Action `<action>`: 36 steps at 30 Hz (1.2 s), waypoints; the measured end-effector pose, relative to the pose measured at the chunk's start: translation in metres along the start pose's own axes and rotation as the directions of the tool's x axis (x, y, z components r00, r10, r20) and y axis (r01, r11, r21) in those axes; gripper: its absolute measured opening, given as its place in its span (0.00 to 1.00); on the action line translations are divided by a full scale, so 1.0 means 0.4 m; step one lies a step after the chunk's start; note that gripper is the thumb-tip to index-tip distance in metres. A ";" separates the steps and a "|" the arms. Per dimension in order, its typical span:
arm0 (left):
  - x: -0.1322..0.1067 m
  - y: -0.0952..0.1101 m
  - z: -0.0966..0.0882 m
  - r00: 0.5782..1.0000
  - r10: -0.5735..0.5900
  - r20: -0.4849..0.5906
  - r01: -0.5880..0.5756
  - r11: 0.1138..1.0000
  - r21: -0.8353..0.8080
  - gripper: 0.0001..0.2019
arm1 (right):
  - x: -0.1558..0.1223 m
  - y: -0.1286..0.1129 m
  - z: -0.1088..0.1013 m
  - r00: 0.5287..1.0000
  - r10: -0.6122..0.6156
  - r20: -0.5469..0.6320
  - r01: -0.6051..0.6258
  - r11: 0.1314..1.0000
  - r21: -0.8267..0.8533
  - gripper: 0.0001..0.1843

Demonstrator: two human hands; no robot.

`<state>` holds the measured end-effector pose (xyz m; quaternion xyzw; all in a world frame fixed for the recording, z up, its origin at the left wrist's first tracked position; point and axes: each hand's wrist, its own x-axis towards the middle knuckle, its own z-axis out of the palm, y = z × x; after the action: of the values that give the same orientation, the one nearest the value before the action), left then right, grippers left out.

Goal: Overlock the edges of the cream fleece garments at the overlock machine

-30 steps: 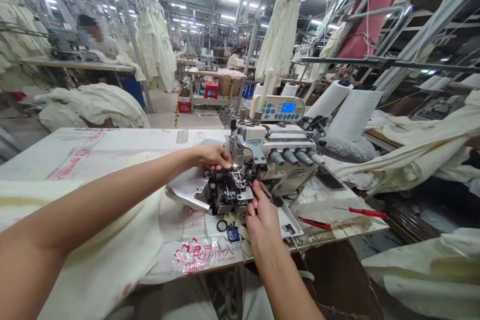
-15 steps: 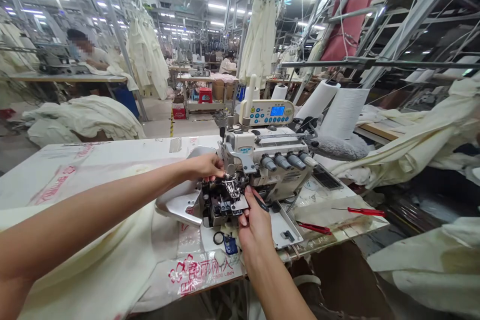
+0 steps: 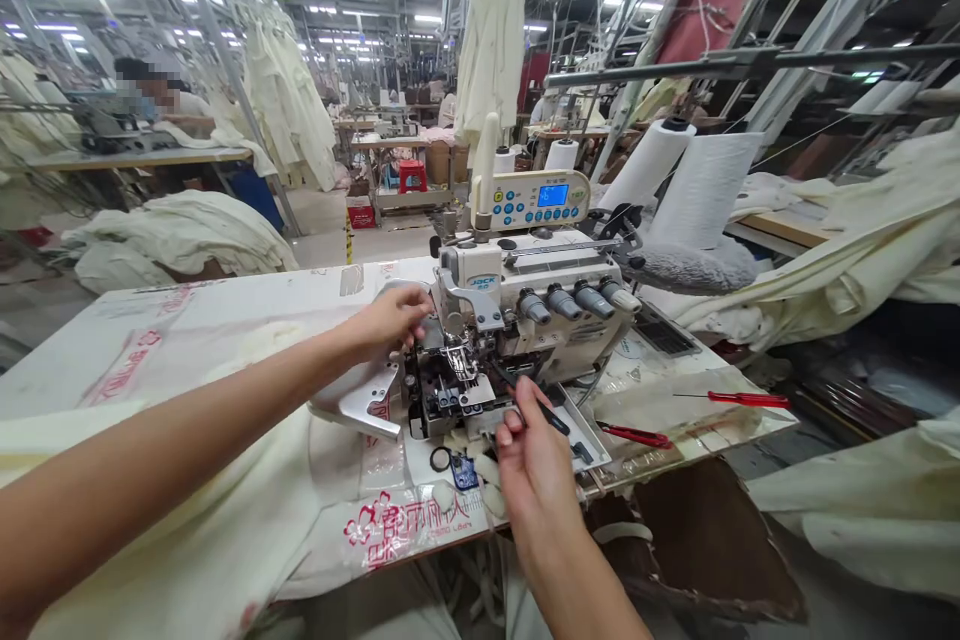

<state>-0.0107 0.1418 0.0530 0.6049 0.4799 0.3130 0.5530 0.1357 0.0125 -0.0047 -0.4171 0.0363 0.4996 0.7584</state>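
Observation:
A white overlock sewing machine [image 3: 555, 320] stands on the table with its front cover [image 3: 581, 450] folded down and its side plate [image 3: 367, 405] swung out. My left hand [image 3: 397, 318] is closed in a pinch just left of the machine head, above the presser foot [image 3: 459, 362]. Whatever it holds is too fine to make out. My right hand [image 3: 536, 445] is closed around a slim dark-handled tool [image 3: 553, 419], in front of the opened lower part. The tool's tip points toward the machine's inside; its exact kind is unclear.
Red-handled snips [image 3: 636, 435] and a red-handled thin tool [image 3: 750, 400] lie at right. White thread cones [image 3: 701, 190] stand behind the machine. Cream fabric [image 3: 247, 460] covers the table's left side. A co-worker [image 3: 161, 100] sits at the far left.
My left hand has drawn away from the needle area, up and to the left. My right hand has moved back and right from the presser foot, with the dark tool. The view has shifted slightly.

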 end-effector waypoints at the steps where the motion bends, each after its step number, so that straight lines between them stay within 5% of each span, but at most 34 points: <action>1: -0.004 0.005 -0.008 1.000 -0.018 -0.012 0.017 0.997 -0.077 0.05 | -0.004 -0.018 -0.018 0.999 -0.036 -0.004 0.036 0.999 0.001 0.24; 6: -0.012 0.027 -0.043 0.991 -0.047 -0.123 -0.007 0.913 -0.407 0.14 | -0.013 -0.104 -0.085 0.976 -0.209 0.052 0.211 0.977 -0.039 0.23; 10: 0.027 0.033 -0.063 0.965 -0.022 -0.261 -0.111 0.870 -0.481 0.13 | -0.006 -0.136 -0.113 0.940 -0.313 0.136 0.331 0.933 -0.142 0.22; 16: 0.132 0.040 -0.165 0.823 0.013 -0.569 -0.236 0.918 -0.319 0.11 | 0.010 -0.205 -0.205 0.904 -0.377 0.202 0.423 0.855 -0.300 0.18; 18: 0.143 0.028 -0.203 0.774 0.029 -0.633 -0.213 0.952 -0.218 0.10 | 0.012 -0.233 -0.240 0.890 -0.278 0.360 0.404 0.848 -0.342 0.19; 20: 0.129 0.004 -0.225 0.757 0.044 -0.652 -0.153 0.982 -0.112 0.10 | 0.018 -0.246 -0.274 0.855 -0.013 0.519 0.303 0.823 -0.480 0.23; 23: 0.063 -0.039 -0.219 0.774 0.072 -0.629 -0.067 0.997 0.033 0.13 | 0.039 -0.226 -0.323 0.787 0.278 0.551 0.332 0.562 -0.757 0.26; 26: -0.041 -0.078 -0.185 0.783 0.171 -0.598 -0.075 0.980 0.183 0.24 | 0.060 -0.185 -0.348 0.773 0.238 0.589 0.532 0.262 -0.805 0.28; 28: -0.110 -0.102 -0.163 0.776 0.256 -0.577 -0.117 0.957 0.267 0.26 | 0.065 -0.169 -0.340 0.777 0.178 0.604 0.583 0.160 -0.796 0.28; 31: -0.182 -0.137 -0.140 0.735 0.348 -0.582 -0.179 0.927 0.329 0.25 | 0.073 -0.167 -0.286 0.768 0.066 0.637 0.626 0.128 -0.769 0.25; 36: -0.190 -0.184 -0.131 0.645 0.425 -0.635 -0.276 0.905 0.324 0.24 | 0.130 -0.166 -0.155 0.704 -0.094 0.704 0.710 0.134 -0.691 0.22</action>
<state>-0.1017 0.0853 0.0034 0.5765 0.5528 0.5682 0.1981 0.2364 -0.0013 -0.0299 -0.6254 -0.5862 0.2674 0.4401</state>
